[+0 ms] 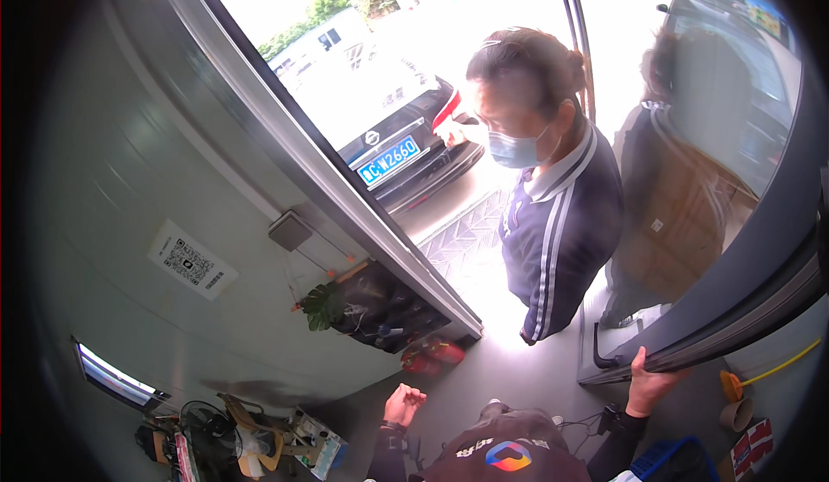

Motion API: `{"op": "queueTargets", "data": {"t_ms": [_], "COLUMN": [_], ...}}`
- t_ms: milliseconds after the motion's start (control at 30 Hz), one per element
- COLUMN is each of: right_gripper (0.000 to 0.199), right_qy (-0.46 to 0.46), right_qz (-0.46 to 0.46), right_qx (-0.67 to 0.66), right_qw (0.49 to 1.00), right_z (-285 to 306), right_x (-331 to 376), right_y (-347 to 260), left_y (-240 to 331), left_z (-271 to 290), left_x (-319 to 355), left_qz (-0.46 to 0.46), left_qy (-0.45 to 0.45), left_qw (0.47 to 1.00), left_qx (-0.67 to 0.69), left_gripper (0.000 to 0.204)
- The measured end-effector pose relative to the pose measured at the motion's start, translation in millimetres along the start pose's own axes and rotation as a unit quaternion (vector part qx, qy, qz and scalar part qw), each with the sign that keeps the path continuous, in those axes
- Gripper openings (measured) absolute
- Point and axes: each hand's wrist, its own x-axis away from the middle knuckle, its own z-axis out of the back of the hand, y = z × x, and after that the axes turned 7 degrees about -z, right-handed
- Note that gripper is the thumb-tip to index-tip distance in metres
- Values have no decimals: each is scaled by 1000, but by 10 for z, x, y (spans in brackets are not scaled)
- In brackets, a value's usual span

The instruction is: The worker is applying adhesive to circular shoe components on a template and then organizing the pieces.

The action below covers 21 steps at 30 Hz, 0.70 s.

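Observation:
My right hand (652,383) grips the edge of a dark-framed glass door (730,331), its thumb up along the frame and its fingers partly hidden behind it. The door's black lever handle (602,348) is just left of that hand. My left hand (403,404) is held in front of me over the floor, fingers curled in and nothing visible in them. Both wrists carry black straps. In the doorway stands a person in a dark jacket (570,223) with white sleeve stripes, one hand (458,132) raised toward the outside.
Outside, a dark car (414,158) is parked beyond a patterned metal ramp (462,231). Red fire extinguishers (432,355) and a plant (322,307) are by the left doorpost. A fan (205,417) and a chair stand lower left. A blue basket (678,463) and a broom (734,383) lie lower right.

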Motion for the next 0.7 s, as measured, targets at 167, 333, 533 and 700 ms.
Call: {"op": "queueTargets", "data": {"t_ms": [167,333,533,700], "right_gripper": [94,94,88,100], "right_qy": [-11,-9,-26,-51], "right_qz": [-25,-41,-58,-33], "right_qx": [-16,-53,-21,-45], "right_qw": [999,998,998,997], "right_z": [30,26,110,27], "right_x": [-53,-115,-111,-54], "right_y": [69,154,135,158], "left_y": [-3,44,450,1377], "left_z": [-204,-406,-1215,-1862], "left_x": [-63,-87,-18,267], "left_qz": [14,26,-78,-257], "left_qy": [-16,-29,-63,-166], "left_qw": [998,990,988,920], "left_qx": [-58,-135,-119,247], "left_gripper": [40,41,44,63]}}
